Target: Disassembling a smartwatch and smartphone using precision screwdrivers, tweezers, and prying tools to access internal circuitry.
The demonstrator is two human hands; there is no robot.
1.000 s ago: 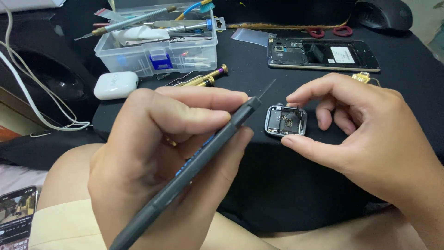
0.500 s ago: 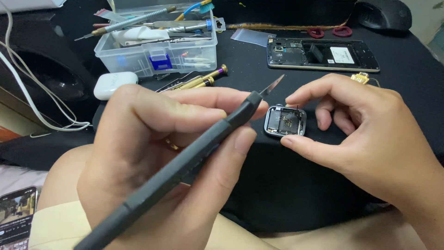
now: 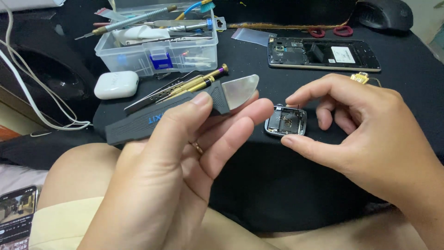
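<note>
My left hand (image 3: 185, 171) grips a flat-bladed pry tool (image 3: 185, 109) while my right hand (image 3: 365, 134) pinches the opened watch case (image 3: 286, 121) on the tabletop (image 3: 277, 185); a slipping blade could gouge its exposed parts.

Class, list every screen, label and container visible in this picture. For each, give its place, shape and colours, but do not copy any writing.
Lit phone screen: bottom left corner, rectangular, showing a street scene.
White rectangular label: inside the opened black phone body, top right.
Clear plastic tool box: top centre-left, rectangular, with a small blue-and-white label on its front.
Blue printed marking: on the dark grey pry tool held in the left hand.
</note>
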